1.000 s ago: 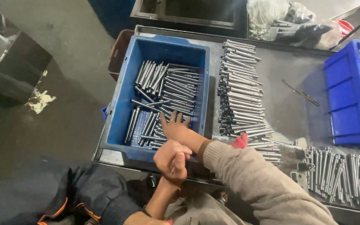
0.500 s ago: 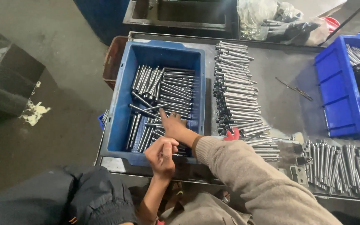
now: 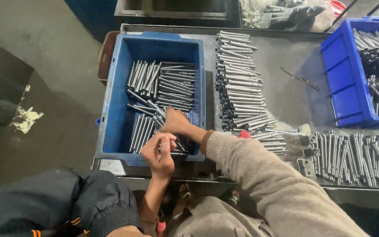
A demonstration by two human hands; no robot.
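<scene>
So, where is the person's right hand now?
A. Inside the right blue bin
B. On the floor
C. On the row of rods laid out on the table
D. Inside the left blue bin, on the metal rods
D: the right hand reaches into the left blue bin and rests on the rods there, close to the left hand.

1. The bin (image 3: pixel 115 109) near the bench's left edge is bright blue; the rods (image 3: pixel 163 87) inside are shiny silver-grey.
2. The second bin (image 3: pixel 347 83) at the right edge is the same blue, holding silver and darker rods.
3. The bench (image 3: pixel 286 92) top is dull dark grey.
4. The rod row (image 3: pixel 240 83) along the middle is silver with black ends.
5. The right sleeve (image 3: pixel 259 175) is beige-grey with a brown cuff.
6. The garment (image 3: pixel 58 202) at the near left corner is dark navy with orange trim.
</scene>
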